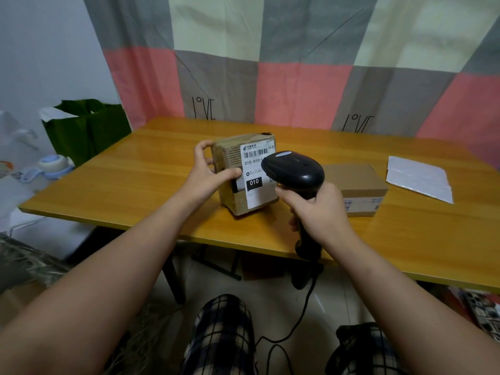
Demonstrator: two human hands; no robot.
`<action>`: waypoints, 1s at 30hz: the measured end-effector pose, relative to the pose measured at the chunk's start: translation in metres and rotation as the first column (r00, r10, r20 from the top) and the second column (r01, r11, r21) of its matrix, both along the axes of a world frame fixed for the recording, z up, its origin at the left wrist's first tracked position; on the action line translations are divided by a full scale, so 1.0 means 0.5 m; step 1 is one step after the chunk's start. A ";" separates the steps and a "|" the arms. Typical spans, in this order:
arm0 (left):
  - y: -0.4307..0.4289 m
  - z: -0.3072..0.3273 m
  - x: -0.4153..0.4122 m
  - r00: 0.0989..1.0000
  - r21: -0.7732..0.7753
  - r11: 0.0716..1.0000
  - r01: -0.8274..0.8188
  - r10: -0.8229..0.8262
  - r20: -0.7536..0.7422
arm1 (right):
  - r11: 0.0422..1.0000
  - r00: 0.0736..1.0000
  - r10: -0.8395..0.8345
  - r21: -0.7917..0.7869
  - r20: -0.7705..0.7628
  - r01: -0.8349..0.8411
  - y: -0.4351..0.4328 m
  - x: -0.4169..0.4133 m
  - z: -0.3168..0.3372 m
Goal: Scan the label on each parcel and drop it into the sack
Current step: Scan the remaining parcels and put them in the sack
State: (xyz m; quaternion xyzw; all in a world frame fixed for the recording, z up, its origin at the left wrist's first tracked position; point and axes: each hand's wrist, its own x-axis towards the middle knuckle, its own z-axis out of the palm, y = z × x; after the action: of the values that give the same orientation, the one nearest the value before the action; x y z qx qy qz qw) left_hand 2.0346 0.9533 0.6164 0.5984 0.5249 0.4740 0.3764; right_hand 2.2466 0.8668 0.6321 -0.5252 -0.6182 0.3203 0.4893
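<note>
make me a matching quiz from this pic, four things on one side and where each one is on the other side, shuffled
Things
1. tall brown cardboard parcel with a white label
2. black handheld scanner
3. flat brown cardboard box
4. green sack

Places
a. gripped in the right hand
b. off the wooden table, beyond its left end
c. held upright on the table by the left hand
d. lying flat on the table, no hand on it

Pairs: 1-c, 2-a, 3-d, 4-b
</note>
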 end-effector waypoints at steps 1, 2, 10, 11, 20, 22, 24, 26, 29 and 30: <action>0.001 0.000 0.002 1.000 0.001 1.000 -0.007 0.007 0.007 | 1.000 1.000 -0.002 0.001 0.003 0.002 -0.001 -0.001 0.001; 0.003 0.000 0.003 1.000 0.002 1.000 -0.013 0.013 0.016 | 1.000 1.000 -0.004 0.001 0.003 0.004 -0.002 -0.002 0.001; 0.008 0.013 0.016 0.997 -0.073 0.996 -0.049 0.053 0.061 | 0.999 0.998 -0.034 -0.008 -0.043 0.034 -0.011 0.004 0.002; 0.008 0.015 0.018 0.996 -0.072 0.996 -0.051 0.055 0.064 | 0.999 0.998 -0.033 -0.012 -0.055 0.032 -0.012 0.005 0.002; 0.017 0.013 0.023 0.995 -0.088 0.994 -0.067 0.074 0.071 | 0.998 0.990 -0.043 -0.047 -0.137 0.037 -0.026 0.015 0.003; 0.016 0.013 0.022 0.994 -0.089 0.994 -0.068 0.075 0.075 | 0.998 0.984 -0.043 -0.054 -0.174 0.034 -0.029 0.015 0.002; 0.008 0.015 0.020 0.994 -0.076 0.995 -0.069 0.076 0.080 | 0.999 0.979 -0.039 -0.044 -0.198 0.030 -0.031 0.012 0.003; -0.013 0.023 0.015 0.992 -0.050 0.995 -0.092 0.096 0.085 | 1.000 0.979 -0.003 -0.025 -0.204 -0.003 -0.036 0.005 0.004; -0.081 0.032 -0.024 0.978 0.028 0.981 -0.192 0.189 0.088 | 0.994 0.970 0.103 -0.011 -0.220 -0.108 -0.054 -0.036 0.005; -0.114 0.029 -0.050 0.968 0.052 0.969 -0.241 0.236 0.086 | 0.989 0.963 0.143 -0.012 -0.230 -0.149 -0.061 -0.058 0.003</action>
State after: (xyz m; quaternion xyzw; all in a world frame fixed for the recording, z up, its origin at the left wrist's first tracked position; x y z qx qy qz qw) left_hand 2.0098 0.8965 0.6309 0.5230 0.5628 0.5554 0.3182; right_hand 2.2175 0.8360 0.6338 -0.4451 -0.5901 0.4228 0.5244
